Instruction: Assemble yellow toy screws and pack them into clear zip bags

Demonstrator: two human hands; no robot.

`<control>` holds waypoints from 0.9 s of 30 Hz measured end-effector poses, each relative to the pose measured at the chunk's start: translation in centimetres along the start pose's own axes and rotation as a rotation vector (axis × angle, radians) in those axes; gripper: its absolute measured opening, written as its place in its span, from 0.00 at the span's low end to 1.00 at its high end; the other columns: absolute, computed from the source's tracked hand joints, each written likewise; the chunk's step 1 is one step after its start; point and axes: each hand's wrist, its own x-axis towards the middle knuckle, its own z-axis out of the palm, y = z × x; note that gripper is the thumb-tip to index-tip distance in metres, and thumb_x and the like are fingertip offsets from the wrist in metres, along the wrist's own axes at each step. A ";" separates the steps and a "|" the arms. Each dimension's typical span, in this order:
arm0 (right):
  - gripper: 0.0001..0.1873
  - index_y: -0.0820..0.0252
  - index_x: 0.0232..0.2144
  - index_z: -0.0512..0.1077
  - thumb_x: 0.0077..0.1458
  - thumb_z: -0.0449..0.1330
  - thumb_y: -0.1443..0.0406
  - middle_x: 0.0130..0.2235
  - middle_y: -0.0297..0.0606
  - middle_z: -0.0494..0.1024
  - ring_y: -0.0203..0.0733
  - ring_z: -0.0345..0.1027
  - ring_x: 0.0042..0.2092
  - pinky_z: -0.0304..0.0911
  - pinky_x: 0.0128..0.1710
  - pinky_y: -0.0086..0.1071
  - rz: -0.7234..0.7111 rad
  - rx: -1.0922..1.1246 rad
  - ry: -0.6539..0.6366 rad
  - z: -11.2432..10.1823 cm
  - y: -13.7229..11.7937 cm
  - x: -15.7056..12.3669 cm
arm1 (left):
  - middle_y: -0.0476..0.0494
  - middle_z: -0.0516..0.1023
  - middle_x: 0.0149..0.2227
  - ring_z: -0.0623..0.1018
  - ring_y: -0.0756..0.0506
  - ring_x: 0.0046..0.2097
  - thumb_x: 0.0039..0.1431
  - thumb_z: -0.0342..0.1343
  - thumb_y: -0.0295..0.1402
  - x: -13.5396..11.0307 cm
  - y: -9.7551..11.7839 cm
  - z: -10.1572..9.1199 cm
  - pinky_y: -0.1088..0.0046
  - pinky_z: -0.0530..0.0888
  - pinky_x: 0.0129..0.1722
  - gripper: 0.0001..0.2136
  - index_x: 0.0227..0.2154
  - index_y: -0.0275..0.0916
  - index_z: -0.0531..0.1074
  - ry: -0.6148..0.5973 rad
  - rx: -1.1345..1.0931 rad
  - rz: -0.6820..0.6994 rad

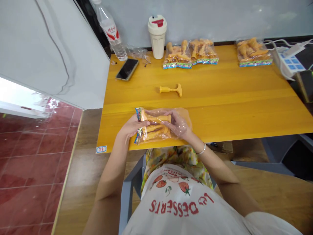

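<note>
Left grip (134, 126) and right grip (179, 125) were closed on a bag (137, 138); three packs (177, 65) were filled, one toy (170, 89) left loose

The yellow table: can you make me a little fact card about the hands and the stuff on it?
Left hand: holds the printed end of a clear bag
Right hand: at the bag's other end
Inside that bag: yellow pieces
Loose on the table: one yellow T-ended piece
Phone: lying flat near the bottle
Back edge: bottle, lidded cup, three filled bags
</note>
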 end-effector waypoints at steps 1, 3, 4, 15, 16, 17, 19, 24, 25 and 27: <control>0.19 0.54 0.46 0.66 0.61 0.59 0.49 0.52 0.45 0.77 0.47 0.73 0.47 0.68 0.45 0.44 -0.017 -0.016 -0.010 0.1 0.0 0.1 | 0.39 0.84 0.39 0.84 0.37 0.42 0.38 0.76 0.40 0.0 0.0 0.1 0.63 0.80 0.45 0.28 0.43 0.34 0.77 -0.002 -0.001 -0.002; 0.20 0.54 0.49 0.67 0.61 0.60 0.50 0.51 0.44 0.77 0.47 0.72 0.48 0.67 0.48 0.43 -0.059 -0.021 -0.020 0.0 -0.2 0.4 | 0.38 0.84 0.41 0.84 0.38 0.42 0.40 0.75 0.40 0.0 0.0 0.2 0.63 0.80 0.46 0.26 0.43 0.34 0.77 0.031 -0.003 0.020; 0.22 0.54 0.51 0.67 0.60 0.60 0.50 0.51 0.44 0.77 0.46 0.72 0.48 0.67 0.48 0.42 -0.072 -0.030 -0.031 -0.2 -0.3 0.5 | 0.38 0.84 0.41 0.84 0.38 0.43 0.41 0.75 0.39 0.0 0.0 0.3 0.63 0.80 0.47 0.25 0.42 0.34 0.77 0.059 -0.008 0.033; 0.14 0.60 0.45 0.78 0.62 0.54 0.66 0.47 0.46 0.81 0.49 0.75 0.45 0.67 0.48 0.42 0.181 -0.747 0.082 -10.2 0.4 6.6 | 0.37 0.85 0.39 0.85 0.37 0.39 0.39 0.75 0.40 0.4 0.5 0.4 0.61 0.83 0.41 0.24 0.39 0.35 0.76 0.303 -0.059 0.059; 0.16 0.60 0.49 0.77 0.62 0.54 0.66 0.50 0.47 0.80 0.51 0.74 0.48 0.67 0.50 0.43 0.173 -0.800 0.086 -10.0 0.5 7.8 | 0.37 0.85 0.39 0.85 0.36 0.39 0.39 0.75 0.40 0.4 0.5 0.5 0.61 0.83 0.40 0.24 0.38 0.35 0.76 0.299 -0.054 0.057; 0.19 0.61 0.53 0.75 0.62 0.54 0.67 0.54 0.48 0.78 0.53 0.73 0.51 0.67 0.51 0.43 0.149 -0.835 0.061 -9.6 0.6 8.9 | 0.37 0.85 0.40 0.85 0.36 0.39 0.39 0.75 0.40 0.4 0.6 0.4 0.62 0.83 0.41 0.23 0.38 0.34 0.76 0.293 -0.050 0.054; 0.25 0.61 0.61 0.68 0.62 0.54 0.68 0.59 0.48 0.74 0.55 0.71 0.55 0.66 0.53 0.44 0.070 -0.876 -0.050 -8.0 0.6 10.9 | 0.37 0.85 0.40 0.85 0.36 0.40 0.40 0.74 0.39 0.4 0.6 0.3 0.62 0.83 0.41 0.23 0.39 0.34 0.77 0.279 -0.048 0.045; 0.32 0.53 0.67 0.60 0.62 0.56 0.69 0.55 0.48 0.76 0.55 0.73 0.51 0.68 0.49 0.42 0.053 -0.936 -0.182 -5.6 0.3 13.3 | 0.34 0.84 0.42 0.84 0.35 0.43 0.41 0.74 0.39 0.3 0.6 0.0 0.61 0.82 0.44 0.23 0.41 0.33 0.78 0.273 -0.056 0.036; 0.32 0.53 0.67 0.59 0.62 0.56 0.68 0.54 0.48 0.76 0.54 0.73 0.50 0.68 0.49 0.42 0.053 -0.895 -0.139 -5.8 0.3 13.1 | 0.34 0.84 0.43 0.84 0.35 0.43 0.42 0.74 0.39 0.2 0.5 0.0 0.61 0.82 0.44 0.23 0.41 0.33 0.78 0.272 -0.057 0.033; 0.32 0.55 0.68 0.56 0.63 0.56 0.63 0.54 0.49 0.75 0.52 0.73 0.49 0.68 0.50 0.44 0.025 -0.716 0.009 -7.1 0.5 11.7 | 0.34 0.84 0.43 0.84 0.35 0.43 0.42 0.74 0.39 0.2 0.4 -0.1 0.62 0.82 0.44 0.23 0.40 0.33 0.78 0.270 -0.058 0.031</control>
